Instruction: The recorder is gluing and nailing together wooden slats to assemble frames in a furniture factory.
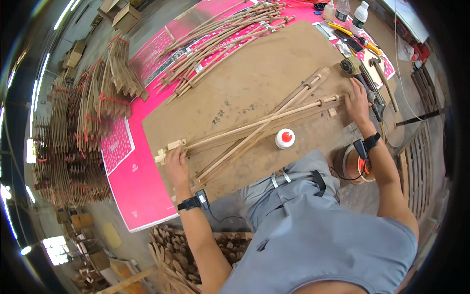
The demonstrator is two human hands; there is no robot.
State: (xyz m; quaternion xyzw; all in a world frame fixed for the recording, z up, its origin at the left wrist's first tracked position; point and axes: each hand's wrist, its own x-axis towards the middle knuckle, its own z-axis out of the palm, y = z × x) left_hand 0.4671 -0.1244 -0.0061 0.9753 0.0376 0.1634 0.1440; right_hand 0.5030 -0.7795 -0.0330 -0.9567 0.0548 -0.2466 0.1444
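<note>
Two long slender wooden pieces cross in an X, forming a wooden frame (262,122) that lies on the brown board (289,54) in front of me. My left hand (177,169) grips the frame's left end, its fingers beside small pale wooden blocks (175,144). At the right end, my right hand (359,104) curls its fingers over the tip of the same frame. Part of each grip is hidden by the hand itself. Close to the crossing, on my side, stands a white bottle with a red cap (285,138). A small wooden block (332,112) lies near my right hand.
Long thin wooden rods (215,41) lie piled on pink printed sheets (147,196) beyond the board. An air tool (364,81) and a hammer (384,81) lie at the right. Plastic bottles (360,15) stand far right. Bundled wooden parts (63,132) are stacked left.
</note>
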